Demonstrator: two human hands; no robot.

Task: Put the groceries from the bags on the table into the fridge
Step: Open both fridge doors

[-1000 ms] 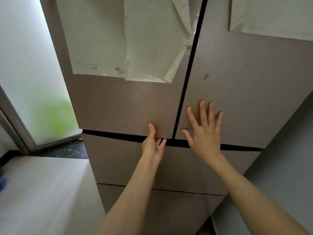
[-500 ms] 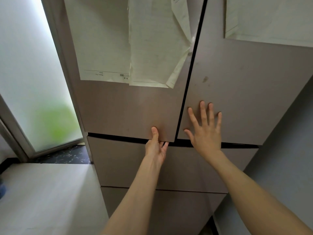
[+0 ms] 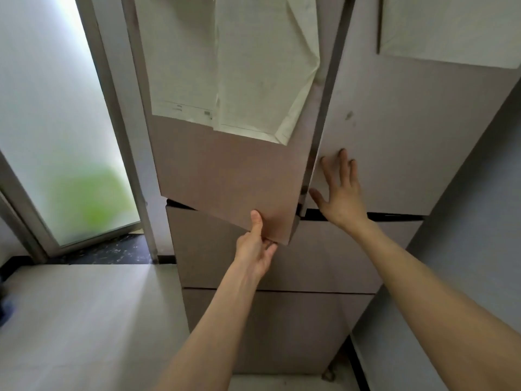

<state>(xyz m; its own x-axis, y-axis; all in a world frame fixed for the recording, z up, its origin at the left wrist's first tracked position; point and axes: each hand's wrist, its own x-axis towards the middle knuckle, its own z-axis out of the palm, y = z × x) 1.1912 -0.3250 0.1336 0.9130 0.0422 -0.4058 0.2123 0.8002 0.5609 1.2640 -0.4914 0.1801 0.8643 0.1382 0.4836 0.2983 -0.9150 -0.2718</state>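
Fridge, tall, matt brown-pink panelled, multi-door (image 3: 282, 263), fills the centre of the view; groceries, bags and table not in view. Upper left door, flat brown panel with white paper sheets (image 3: 225, 66) stuck on it (image 3: 225, 179), stands ajar, its lower right corner swung out over the drawer fronts. Upper right door, pale flat panel (image 3: 408, 122), looks shut.

Left hand (image 3: 255, 249) pinches the left door's bottom edge near the free corner: thumb on the front face, fingers curled underneath. Right hand (image 3: 339, 193) lies flat on the right door, fingers straight and spread.

Handling, as a judgement: door rigid, fairly heavy, swings on a hinge at the far left. No handle seen, face smooth, so the under-edge lip is the sound hold, near the free corner for leverage. Papers are loose and could snag.
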